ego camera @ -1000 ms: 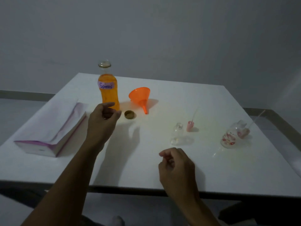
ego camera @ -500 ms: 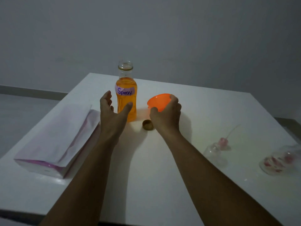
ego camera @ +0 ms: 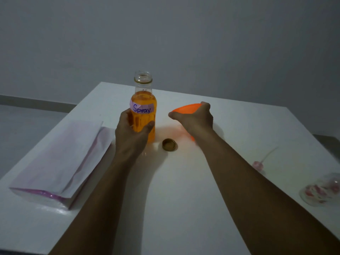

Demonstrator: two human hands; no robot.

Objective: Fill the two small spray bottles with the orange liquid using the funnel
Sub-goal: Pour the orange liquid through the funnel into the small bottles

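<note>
An uncapped clear bottle of orange liquid (ego camera: 144, 107), labelled "Spray", stands upright at the middle of the white table (ego camera: 184, 199). My left hand (ego camera: 131, 133) is wrapped around its lower half. My right hand (ego camera: 195, 119) grips the orange funnel (ego camera: 186, 108) by its rim, held just above the table, its spout mostly hidden behind the hand. The bottle's gold cap (ego camera: 168, 144) lies between my hands. One small spray bottle with red print (ego camera: 320, 193) lies at the right edge, and a pink spray pump with its tube (ego camera: 258, 164) rests beyond it. The other small bottle is hidden.
A flat white and pink packet (ego camera: 58, 162) lies on the left part of the table. The table's far edge meets a plain grey wall. A dark strip of floor shows past the right edge.
My left hand has closed around the orange bottle, which it was only beside before. My right hand reached from the near edge to the funnel, gripped it and now lifts it.
</note>
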